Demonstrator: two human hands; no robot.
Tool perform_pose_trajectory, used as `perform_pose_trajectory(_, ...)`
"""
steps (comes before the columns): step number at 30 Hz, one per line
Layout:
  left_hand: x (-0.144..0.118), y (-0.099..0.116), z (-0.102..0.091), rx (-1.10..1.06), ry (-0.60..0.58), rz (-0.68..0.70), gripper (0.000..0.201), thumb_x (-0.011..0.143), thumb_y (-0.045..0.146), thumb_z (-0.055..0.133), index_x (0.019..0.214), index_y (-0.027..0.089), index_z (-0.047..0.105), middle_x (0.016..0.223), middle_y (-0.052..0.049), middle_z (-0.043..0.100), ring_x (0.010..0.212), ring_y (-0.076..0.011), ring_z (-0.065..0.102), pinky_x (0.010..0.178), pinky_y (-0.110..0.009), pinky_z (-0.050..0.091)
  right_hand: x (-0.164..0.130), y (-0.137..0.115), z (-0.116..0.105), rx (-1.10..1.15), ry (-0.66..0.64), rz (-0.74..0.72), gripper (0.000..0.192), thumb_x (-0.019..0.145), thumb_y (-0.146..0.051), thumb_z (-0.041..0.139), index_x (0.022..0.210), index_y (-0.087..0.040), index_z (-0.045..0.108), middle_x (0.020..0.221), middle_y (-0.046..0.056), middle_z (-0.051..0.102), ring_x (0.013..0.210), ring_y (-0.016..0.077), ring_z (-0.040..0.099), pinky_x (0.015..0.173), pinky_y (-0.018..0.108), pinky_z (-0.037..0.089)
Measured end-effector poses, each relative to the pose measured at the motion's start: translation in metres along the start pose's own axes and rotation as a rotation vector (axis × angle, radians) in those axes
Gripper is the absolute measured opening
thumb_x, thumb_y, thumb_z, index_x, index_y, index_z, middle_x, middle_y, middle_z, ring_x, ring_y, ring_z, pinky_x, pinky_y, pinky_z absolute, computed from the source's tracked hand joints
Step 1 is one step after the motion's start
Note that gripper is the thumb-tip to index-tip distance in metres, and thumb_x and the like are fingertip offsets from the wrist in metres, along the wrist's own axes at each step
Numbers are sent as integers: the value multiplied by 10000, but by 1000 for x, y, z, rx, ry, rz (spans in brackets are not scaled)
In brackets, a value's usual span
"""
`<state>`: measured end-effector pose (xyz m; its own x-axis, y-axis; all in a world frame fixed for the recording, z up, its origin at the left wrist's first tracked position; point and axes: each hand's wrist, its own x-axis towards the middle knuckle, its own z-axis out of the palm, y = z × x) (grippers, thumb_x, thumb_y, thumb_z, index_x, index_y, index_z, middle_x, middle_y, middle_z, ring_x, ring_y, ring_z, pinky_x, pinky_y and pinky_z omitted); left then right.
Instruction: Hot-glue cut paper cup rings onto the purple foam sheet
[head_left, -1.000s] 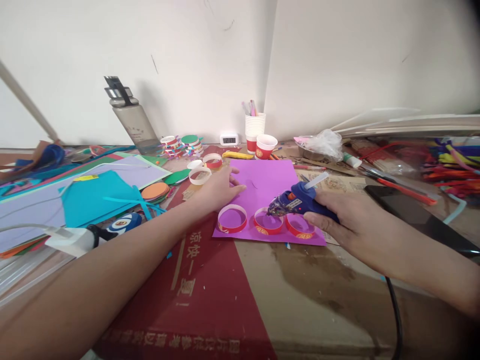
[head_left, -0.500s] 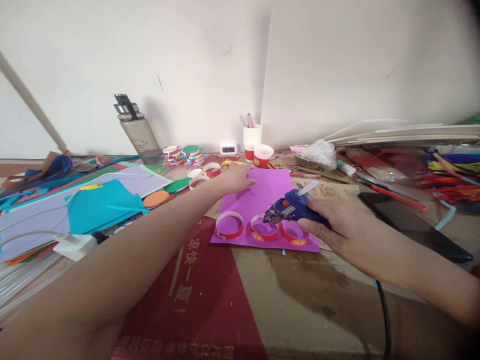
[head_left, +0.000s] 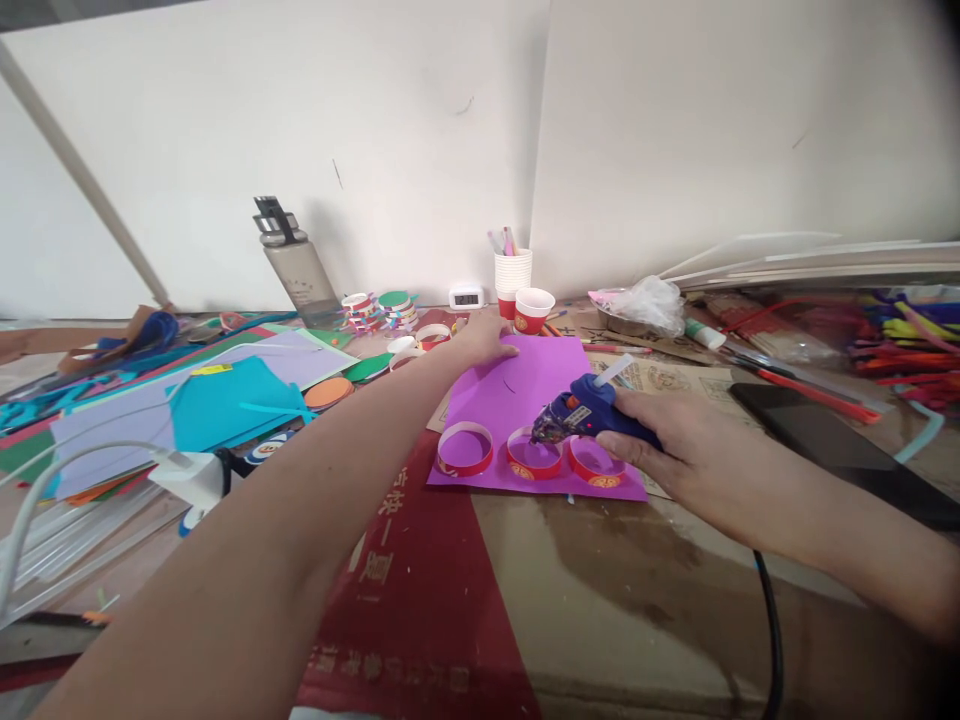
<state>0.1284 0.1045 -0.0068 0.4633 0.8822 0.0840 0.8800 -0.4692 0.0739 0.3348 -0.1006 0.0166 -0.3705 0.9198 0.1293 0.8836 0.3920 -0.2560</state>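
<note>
In my right hand (head_left: 649,430) is a blue hot glue gun (head_left: 574,410) with a clear glue stick in its back. Its nozzle points down at the middle of three red-and-white paper rings. The left ring (head_left: 465,465), middle ring (head_left: 534,468) and right ring (head_left: 598,475) stand in a row along the near edge of a purple paper sheet (head_left: 525,385). My left hand (head_left: 486,340) reaches over the sheet's far left corner, thumb and fingers apart, close to the paper cups. I see nothing held in it.
Stacked paper cups (head_left: 514,270) with pens and a single cup (head_left: 534,312) stand behind the sheet. A bottle (head_left: 300,275), a small clock (head_left: 466,296) and blue paper (head_left: 232,405) are to the left. A phone (head_left: 840,450) lies right; the black cord (head_left: 766,630) hangs nearby.
My left hand has moved slightly farther back, toward the cups. The glue gun stays over the middle ring. The whole view has shifted slightly.
</note>
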Motion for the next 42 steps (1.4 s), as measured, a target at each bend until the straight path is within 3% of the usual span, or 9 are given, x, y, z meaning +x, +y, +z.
perform_pose_trajectory(9,-16,-19,-22,-136,39,-102,198,715,356,672,773,176,614,783,-31,656,747,-195,596,630,-282,393,0,2,-7,16,-38,0,238,964,-375,438,876,-206,582,813,67,679,710,206,612,605,304,366)
perform_pose_trajectory(17,-70,-32,-37,-40,-33,-385,238,746,414,602,648,200,566,615,-22,578,671,-193,572,611,-301,404,-1,5,-12,-60,64,9,214,954,-340,431,914,-198,586,845,79,698,710,224,613,633,325,377)
perform_pose_trajectory(21,-93,-39,-38,49,-58,-398,287,731,424,611,559,204,547,535,-47,527,651,-235,594,618,-347,428,3,9,-14,-110,86,51,245,947,-374,434,963,-192,598,891,101,706,786,264,634,638,327,377)
perform_pose_trajectory(26,-116,-44,-52,120,-264,-338,340,691,486,681,521,216,566,498,-64,535,677,-281,632,669,-398,468,5,11,-15,-110,75,73,250,946,-356,433,994,-183,606,901,103,712,776,264,632,619,320,377)
perform_pose_trajectory(28,-121,-35,-62,228,-134,-426,356,616,516,758,545,212,586,539,-90,563,748,-341,642,682,-438,480,5,10,-15,-106,83,77,242,944,-350,440,989,-182,608,896,100,712,771,257,630,623,317,379)
perform_pose_trajectory(31,-118,-9,-68,137,113,-229,329,728,530,680,738,201,664,764,-107,665,857,-333,646,762,-447,490,5,9,-16,-95,110,69,234,946,-339,441,953,-181,613,883,95,708,767,238,630,628,306,384)
perform_pose_trajectory(34,-101,14,-56,-264,47,173,340,763,451,679,1029,240,673,1015,-33,705,939,-217,638,835,-344,492,6,12,-16,-73,130,60,247,952,-346,431,946,-183,617,858,80,702,757,221,631,609,292,380)
perform_pose_trajectory(36,-89,22,-41,-391,-9,339,440,721,410,734,1126,261,649,1195,-20,662,1081,-201,595,892,-308,474,7,16,-15,-55,134,50,247,952,-351,435,940,-186,619,851,71,701,757,213,634,606,285,385)
perform_pose_trajectory(42,-76,30,-7,-595,-146,400,680,711,384,761,1337,297,510,1381,-31,559,1237,-225,532,995,-328,443,13,23,-9,12,126,46,195,937,-320,463,964,-199,614,937,70,716,809,215,641,660,293,421)
